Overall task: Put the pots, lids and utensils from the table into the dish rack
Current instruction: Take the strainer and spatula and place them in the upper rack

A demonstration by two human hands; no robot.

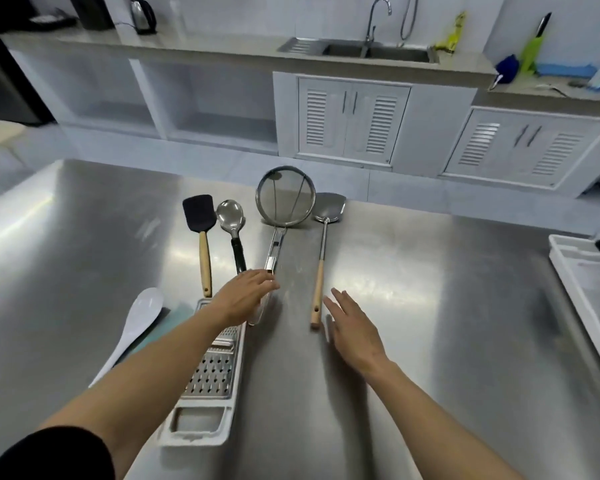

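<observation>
Left hand (245, 296) spread flat over strainer (284, 197) handle end, nothing gripped. Right hand (354, 329) open, empty, just beside metal spatula (329, 206) wooden handle. Utensils laid on steel table (430, 306); dish rack (582, 271) at right edge.

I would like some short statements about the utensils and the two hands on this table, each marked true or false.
1. The strainer lies between the steel spoon and the metal spatula. True.
2. The right hand holds the metal spatula. False: it is open, just beside the wooden handle.
3. The left hand is over the strainer's handle end. True.
4. The grater stands upright. False: it lies flat on the table.
5. The black spatula has a wooden handle. True.
6. The white spoon lies right of the grater. False: it lies left of it.
</observation>
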